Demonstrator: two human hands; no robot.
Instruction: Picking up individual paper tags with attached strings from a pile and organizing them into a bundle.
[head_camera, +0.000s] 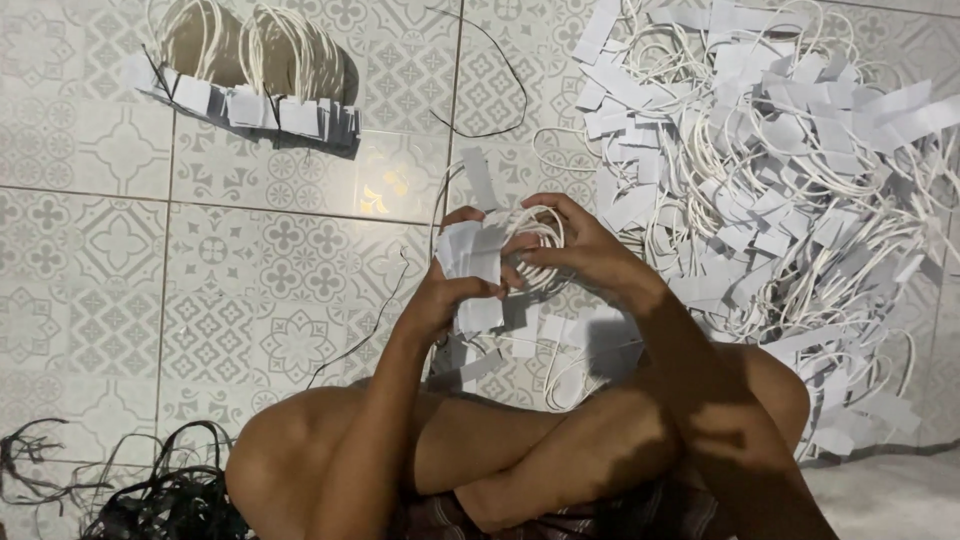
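While the left hand (447, 285) pinches a stack of white paper tabs (470, 255), the right hand (575, 250) closes on their looped white cords (537, 230). The bundle sits above the tiled floor (200, 260), beside a loose pile (780, 160).

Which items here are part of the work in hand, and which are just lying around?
In use:
left hand, gripping stack of white paper tabs
right hand, on white cord loops
loose pile of tabbed cords
finished bundles

Lying about:
black string tangle
stray black strand
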